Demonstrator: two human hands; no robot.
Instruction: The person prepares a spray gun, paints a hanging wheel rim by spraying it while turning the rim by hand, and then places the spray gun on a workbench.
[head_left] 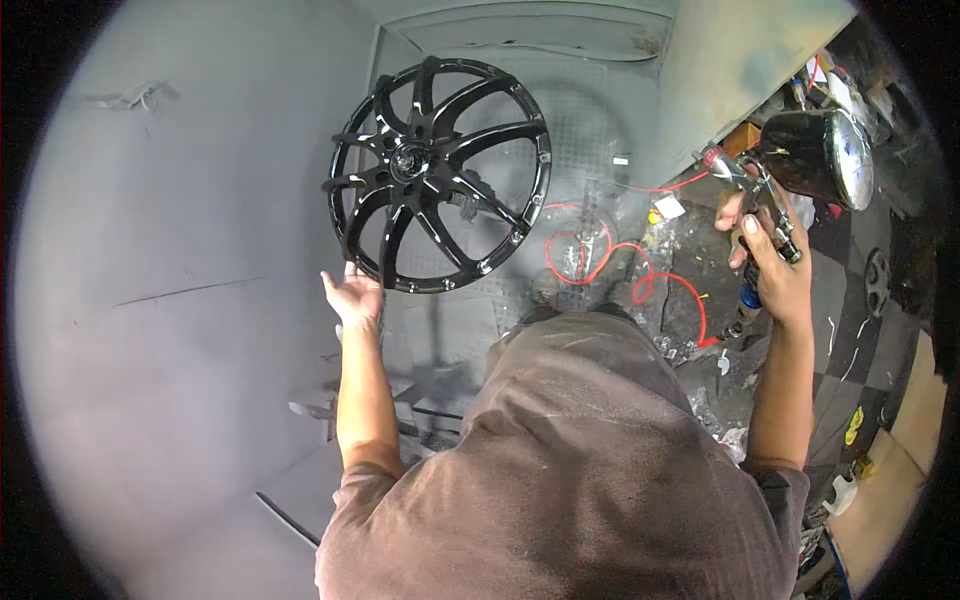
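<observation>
A glossy black wheel rim (533,205) with several curved spokes stands in front of me, its face turned up towards me. My left hand (356,297) is at its near left edge, palm up and thumb spread out. Its fingertips meet the rim's lower edge and are partly hidden behind it. Off to the right, my right hand (775,255) is wrapped round a spray gun (757,190). A dark, shiny cup (810,155) sits on the gun, and its nozzle points up and left, apart from the wheel. What supports the wheel is mostly hidden.
A red coiled air hose (640,285) lies across the floor near my feet and runs towards the gun. Grey wall panels (180,230) enclose the left and far sides. Cluttered items line the right, with a smaller wheel-like part (877,280) on the checkered floor.
</observation>
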